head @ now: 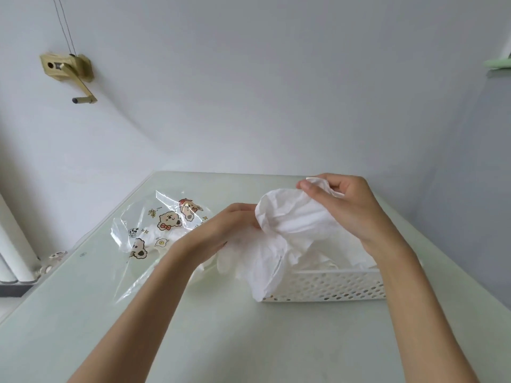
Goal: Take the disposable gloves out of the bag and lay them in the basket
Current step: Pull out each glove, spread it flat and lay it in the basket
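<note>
- The gloves are a crumpled bunch of thin, milky-white film, held up between both hands above the left end of the basket; the lower folds hang down over the basket's left corner and front wall.
- The right hand holds the top of the bunch: thumb and curled fingers pinch a gathered edge of the film, with the wrist raised over the basket.
- The left hand grips the bunch lower down on its left side; the fingers curl into the film and their tips are hidden behind it.
- More white film lies inside the basket, behind the right forearm.
- The basket is white plastic, rectangular, its walls pierced with rows of small round holes.
- The bag lies flat just left of the hands: clear, shiny, wrinkled plastic printed with cartoon bears and small fried eggs. Some white film shows through it.
- The table is pale green with a smooth, glossy top.
- On the white wall, upper left, a brass-coloured crank is fixed, with two thin cords rising from it.
</note>
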`<state>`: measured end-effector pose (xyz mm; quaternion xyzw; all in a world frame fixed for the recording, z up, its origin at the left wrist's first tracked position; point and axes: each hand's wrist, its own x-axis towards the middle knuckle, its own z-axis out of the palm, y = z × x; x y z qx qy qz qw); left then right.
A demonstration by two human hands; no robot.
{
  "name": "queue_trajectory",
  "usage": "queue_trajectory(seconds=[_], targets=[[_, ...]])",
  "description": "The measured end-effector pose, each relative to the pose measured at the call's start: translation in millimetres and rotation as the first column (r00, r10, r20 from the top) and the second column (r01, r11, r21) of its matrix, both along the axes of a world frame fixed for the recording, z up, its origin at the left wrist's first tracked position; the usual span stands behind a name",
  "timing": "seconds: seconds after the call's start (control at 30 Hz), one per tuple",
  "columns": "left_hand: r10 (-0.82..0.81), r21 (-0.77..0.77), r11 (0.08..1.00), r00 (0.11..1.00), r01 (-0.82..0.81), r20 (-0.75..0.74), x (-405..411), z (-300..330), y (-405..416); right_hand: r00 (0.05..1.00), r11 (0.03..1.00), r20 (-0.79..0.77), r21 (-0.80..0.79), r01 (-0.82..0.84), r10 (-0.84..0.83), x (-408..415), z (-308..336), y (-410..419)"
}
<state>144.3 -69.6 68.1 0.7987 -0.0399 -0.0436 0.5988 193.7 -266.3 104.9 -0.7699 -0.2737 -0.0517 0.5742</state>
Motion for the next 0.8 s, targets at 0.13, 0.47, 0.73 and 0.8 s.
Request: queue_trajectory(seconds=[0.13,0.47,0.73,0.8], targets=[[0.086,-0.034,0.996,0.964,-0.080,0.252,4.3,17.5,-5.7,0.986,0.996,0.150,0.048,-0.080,0.072,-6.1,12.8,-14.1],[-0.057,0.026,0.998,0.932,0.051,0.358,7.9,33.5,-42.5,0.956,0.990,0.283,0.136,0.039,-0.077,-20.1,22.2,-21.8],[-0.028,0.076,0.997,0.930,0.001,0.366,-9.8,47.5,-19.1,0.958,0.990,0.267,0.124,0.074,-0.105,-18.7,19.2,-30.0],[-0.005,0.135,0.990,0.930,-0.048,0.367,-14.9,51.7,-12.2,0.947,0.991,0.293,0.085,0.108,-0.128,-16.7,20.0,-25.9]])
